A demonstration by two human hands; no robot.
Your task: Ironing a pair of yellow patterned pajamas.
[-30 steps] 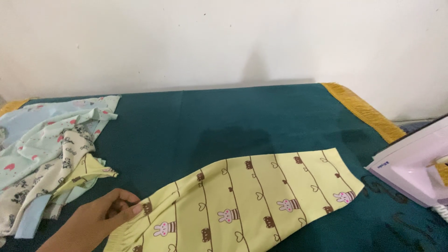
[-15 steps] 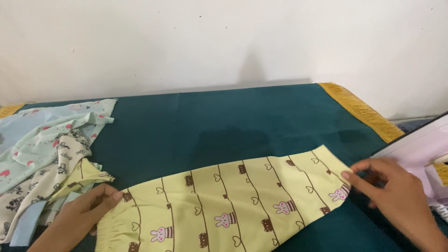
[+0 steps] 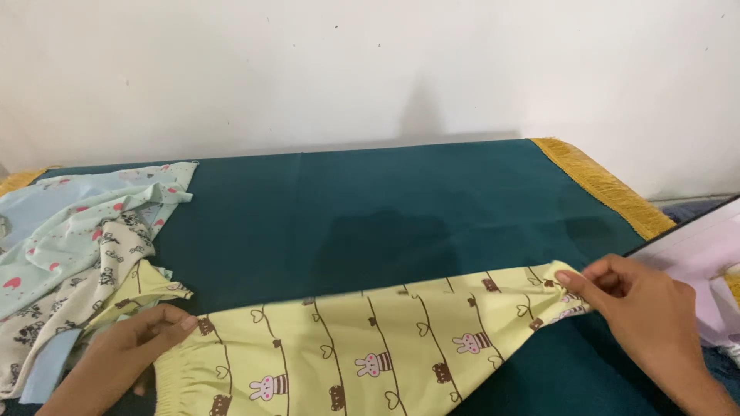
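The left hand (image 3: 127, 358) is pinching the elastic end of the yellow printed trousers (image 3: 370, 347), and the right hand (image 3: 636, 312) is gripping the far right hem. The trousers are lying across the near part of the green cloth (image 3: 385, 208).

Bare green cloth (image 3: 385, 200) lies open from the wall down to the yellow printed garment (image 3: 370, 339). A heap of clothes (image 3: 77, 239) crowds the left side; the white iron (image 3: 705, 266) blocks the right edge.
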